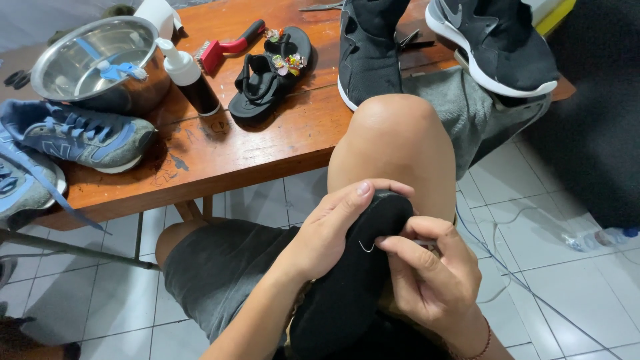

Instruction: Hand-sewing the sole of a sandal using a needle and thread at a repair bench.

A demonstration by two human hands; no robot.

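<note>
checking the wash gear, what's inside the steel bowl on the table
A blue-handled brush lies inside the steel bowl, resting against its wall. The near rim hides part of the bowl's bottom, so anything low there cannot be seen.

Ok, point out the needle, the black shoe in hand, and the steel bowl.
needle (366,248), head view, bent middle of the needle.
black shoe (347,287), head view, its dark side.
steel bowl (50,60), head view, left rim.

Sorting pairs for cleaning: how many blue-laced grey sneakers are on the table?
2. One grey suede sneaker with blue laces lies beside the steel bowl; the second sneaker sits at the left edge, partly cropped. More may lie out of frame.
</note>
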